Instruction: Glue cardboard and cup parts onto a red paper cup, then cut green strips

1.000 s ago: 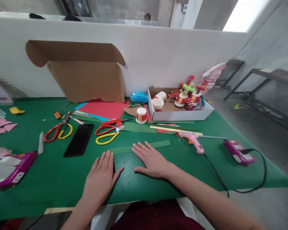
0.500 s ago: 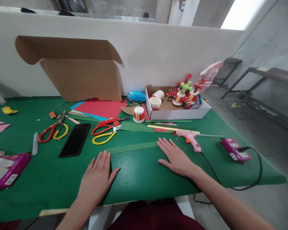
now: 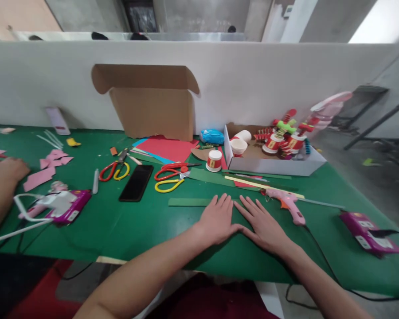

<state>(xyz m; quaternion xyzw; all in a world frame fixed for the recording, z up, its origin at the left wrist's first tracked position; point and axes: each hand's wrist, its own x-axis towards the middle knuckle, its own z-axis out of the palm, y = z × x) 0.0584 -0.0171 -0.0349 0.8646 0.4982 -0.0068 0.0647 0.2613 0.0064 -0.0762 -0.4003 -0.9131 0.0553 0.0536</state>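
A narrow green paper strip lies across the green table, its right part covered by my hands. My left hand rests flat on the strip with fingers stretched out. Beside it, thumbs touching, my right hand lies palm down with fingers spread, over the strip's right end. Just right of that hand is a pink glue gun with a glue stick in its back. Scissors with yellow and red handles lie beyond the strip, left of my hands.
A white box holds cups and paper figures. Near it are a red-and-white cup, red paper and a cardboard box lid. Leftward lie a phone, more scissors, a purple packet and another person's hand.
My left hand has slid right along the strip, from its left end to beside my right hand. The view has turned left, bringing another person's arm into sight.
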